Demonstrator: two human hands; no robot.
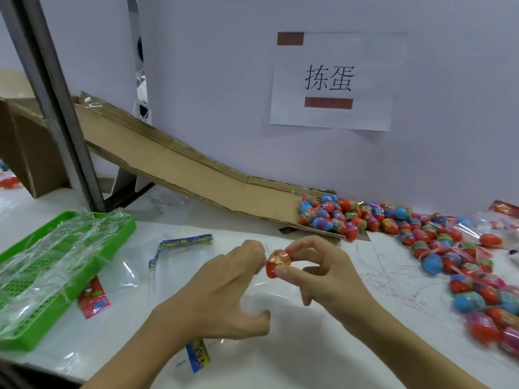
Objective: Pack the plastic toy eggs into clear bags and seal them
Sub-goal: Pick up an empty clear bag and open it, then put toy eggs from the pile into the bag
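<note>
Two bare hands meet over the white worktop (pixel 323 369) in my head view. My right hand (pixel 325 272) pinches a small red plastic toy egg with a gold foil band (pixel 278 263) between thumb and forefinger, so that grip is clamped on the egg, held just above the worktop at mid-frame. My left hand (pixel 224 290) sits just beside it, fingers bent toward the egg's left side; I cannot tell whether its fingertips pinch a film edge or merely touch, so that grip's state is unclear to me. A clear plastic bag with a blue printed header strip (pixel 185 248) lies flat to the left of the hands, and another blue-headed clear bag (pixel 198 356) lies under the left wrist. A green perforated plastic tray holding crumpled clear film (pixel 56 265) stands at the left edge. A long brown cardboard chute (pixel 196 175) slopes down to the right, where a heap of red, blue and purple plastic eggs (pixel 365 217) spreads along the wall and down the right side. A white paper sign with black characters (pixel 331 80) hangs on the wall.
</note>
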